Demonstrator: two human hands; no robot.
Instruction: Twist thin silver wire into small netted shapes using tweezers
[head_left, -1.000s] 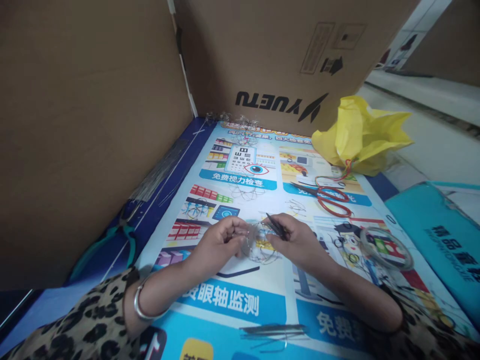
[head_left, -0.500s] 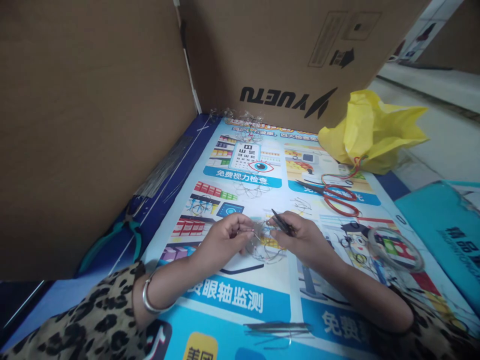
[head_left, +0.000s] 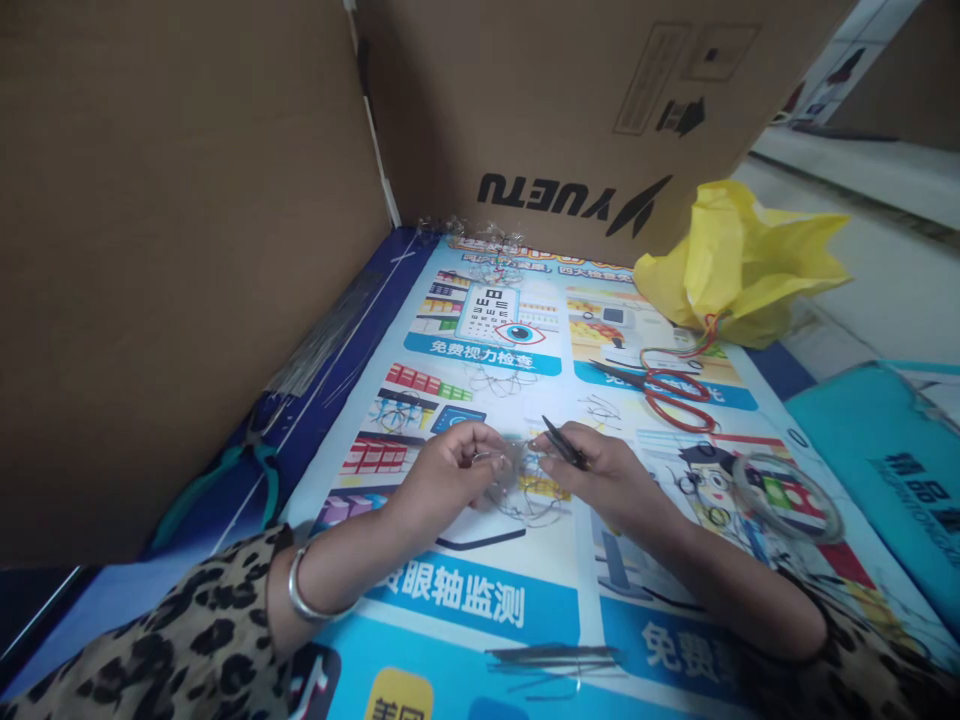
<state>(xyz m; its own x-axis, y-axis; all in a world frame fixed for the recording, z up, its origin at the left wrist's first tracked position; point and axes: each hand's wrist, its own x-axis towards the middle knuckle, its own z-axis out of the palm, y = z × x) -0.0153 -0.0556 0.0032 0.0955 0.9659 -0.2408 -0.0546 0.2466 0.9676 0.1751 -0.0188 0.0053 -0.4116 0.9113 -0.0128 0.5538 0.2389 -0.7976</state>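
My left hand [head_left: 459, 470] is closed, thumb and fingers pinching a piece of thin bent wirework [head_left: 529, 500] that hangs in loops above the printed sheet. Opposite it, my right hand [head_left: 600, 470] is closed round a small dark pointed tool [head_left: 562, 443], its tip pointing up and left. The fingertips of the right hand also meet the upper edge of the wirework. Whether the tool is tweezers or snips I cannot tell. The fine wires between the hands are blurred.
Red-handled scissors [head_left: 675, 395], a wire coil [head_left: 787, 497] and a yellow bag [head_left: 739, 265] lie right. Teal-handled pliers [head_left: 259, 470] and straight wires [head_left: 322, 335] are left. Short dark rods [head_left: 555, 656] lie in front. Cardboard walls [head_left: 525, 90] stand behind and left.
My left fingers have shifted slightly at the wirework, and the light straight wire end beside them no longer shows. My right hand and its tool have hardly moved.
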